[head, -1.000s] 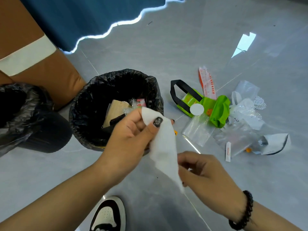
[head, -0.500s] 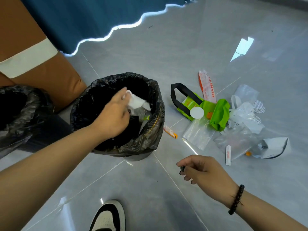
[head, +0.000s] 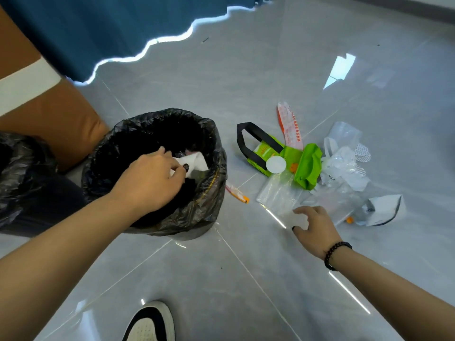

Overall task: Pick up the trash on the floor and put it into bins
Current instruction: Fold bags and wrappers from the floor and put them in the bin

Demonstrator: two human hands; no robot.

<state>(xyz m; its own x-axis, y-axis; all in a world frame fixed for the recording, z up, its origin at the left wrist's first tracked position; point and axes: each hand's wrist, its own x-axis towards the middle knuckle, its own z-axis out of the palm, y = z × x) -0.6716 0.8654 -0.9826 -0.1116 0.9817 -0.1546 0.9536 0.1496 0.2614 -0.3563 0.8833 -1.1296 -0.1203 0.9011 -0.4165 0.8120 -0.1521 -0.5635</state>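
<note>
Left hand reaches over the near rim into the bin, its fingers curled and its thumb and fingertips pinching a white tissue that lies inside the black liner, toward the bin's right side. Right hand is held low over the floor, fingers loosely bent and spread, holding nothing; its fingertips are at the near edge of a clear plastic bag, though whether they touch it cannot be told. A beaded bracelet circles the right wrist. The remaining trash lies on the floor to the right of the bin: a small orange-tipped wrapper just beside the bin's base; a green bag with black handles, a white round disc resting on it; a red and white wrapper beyond the green bag; crumpled clear and white plastic to its right; and a white folded mask at the far right of the heap. A second bin with a black liner stands at the left edge of the view, in front of a brown seat. A blue curtain hangs behind. A black and white shoe shows at the bottom edge.
</note>
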